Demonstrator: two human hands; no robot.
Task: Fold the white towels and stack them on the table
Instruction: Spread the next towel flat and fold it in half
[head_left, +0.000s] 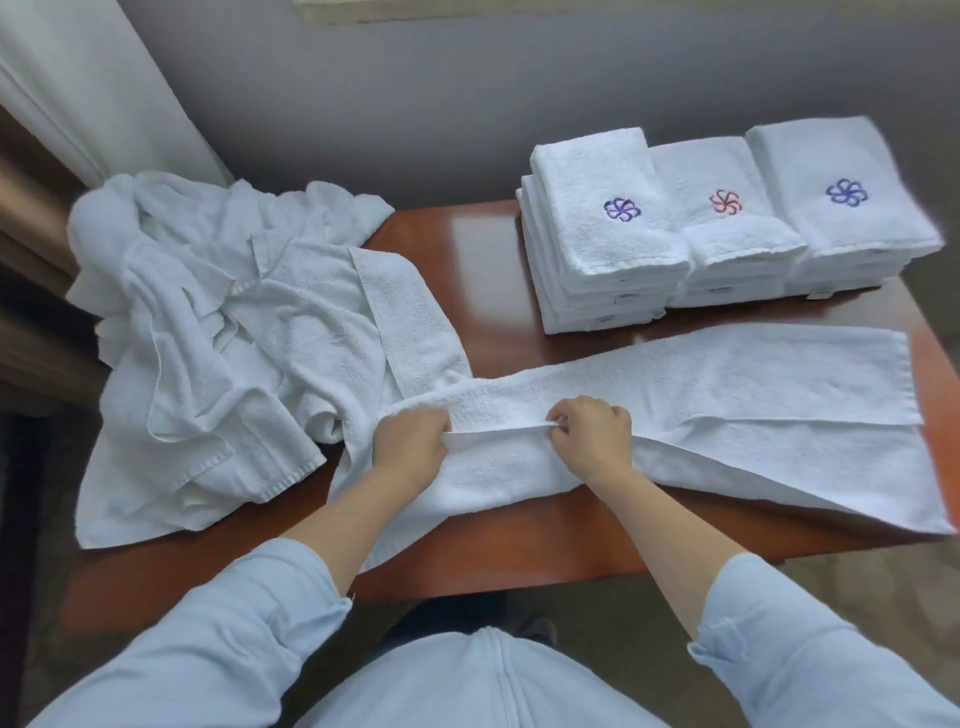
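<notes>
A long white towel (727, 395) lies across the brown table (467, 249), its near long edge folded up over the middle. My left hand (410, 447) pinches that folded edge near the towel's left end. My right hand (589, 434) pinches the same edge a little to the right. A crumpled heap of unfolded white towels (223, 322) covers the table's left side and hangs over its edge. Three stacks of folded white towels with embroidered flowers stand at the back right: the left stack (597, 228), the middle stack (727, 228), the right stack (841, 202).
A grey wall runs behind the table and a pale curtain (78, 78) hangs at the far left. The table's near edge (519, 577) is just in front of my body. Patterned carpet (857, 587) shows at the lower right.
</notes>
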